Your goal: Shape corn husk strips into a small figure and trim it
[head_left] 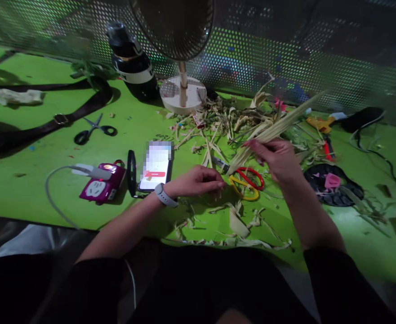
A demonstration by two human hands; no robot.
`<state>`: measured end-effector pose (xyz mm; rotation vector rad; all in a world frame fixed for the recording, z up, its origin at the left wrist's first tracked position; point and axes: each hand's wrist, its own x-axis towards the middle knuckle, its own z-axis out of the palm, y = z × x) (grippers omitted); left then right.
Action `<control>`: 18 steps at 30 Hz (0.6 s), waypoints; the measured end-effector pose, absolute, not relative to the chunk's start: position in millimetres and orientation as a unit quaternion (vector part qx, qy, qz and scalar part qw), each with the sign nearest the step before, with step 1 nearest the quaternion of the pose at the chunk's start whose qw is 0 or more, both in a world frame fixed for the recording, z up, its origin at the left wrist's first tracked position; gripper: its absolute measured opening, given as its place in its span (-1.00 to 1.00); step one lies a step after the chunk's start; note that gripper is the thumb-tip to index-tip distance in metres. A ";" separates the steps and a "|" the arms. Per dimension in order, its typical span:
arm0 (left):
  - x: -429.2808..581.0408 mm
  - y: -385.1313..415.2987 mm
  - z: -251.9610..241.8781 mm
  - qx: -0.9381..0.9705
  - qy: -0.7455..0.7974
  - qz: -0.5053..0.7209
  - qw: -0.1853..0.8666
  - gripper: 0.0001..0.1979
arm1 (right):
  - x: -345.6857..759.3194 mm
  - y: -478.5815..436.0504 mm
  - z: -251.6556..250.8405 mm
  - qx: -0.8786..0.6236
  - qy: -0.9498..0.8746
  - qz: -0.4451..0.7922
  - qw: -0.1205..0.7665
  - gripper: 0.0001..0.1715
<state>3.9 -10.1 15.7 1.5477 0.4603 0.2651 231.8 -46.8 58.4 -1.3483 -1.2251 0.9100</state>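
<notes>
My right hand pinches a long, pale dried corn husk between thumb and fingers. The husk slants from the upper right down toward the scissors. Just above the green table, my left hand has its fingers curled together; whatever is in them, if anything, is too small to make out. Between the hands lie scissors with a red and yellow handle, their blades partly covered. Behind them spreads a heap of dried husk pieces. Torn husk scraps are scattered near the table's front edge.
A lit phone, a purple power adapter and black scissors lie left. A black bottle and a fan stand behind. On the right are a yellow glue gun and a black tray.
</notes>
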 end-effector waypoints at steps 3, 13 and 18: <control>-2.3 4.1 15.8 0.729 0.334 0.242 0.546 -0.68 | 243.4 -42.9 62.5 -0.577 -0.484 0.365 0.548 -0.67; 8.7 -0.4 -7.3 0.855 0.421 0.123 0.276 -0.76 | 224.8 -45.3 56.1 -0.576 -0.522 0.421 0.467 -0.56; 3.9 7.0 2.9 0.811 0.447 0.143 0.349 -0.80 | 224.3 -45.2 54.2 -0.582 -0.540 0.410 0.449 -0.55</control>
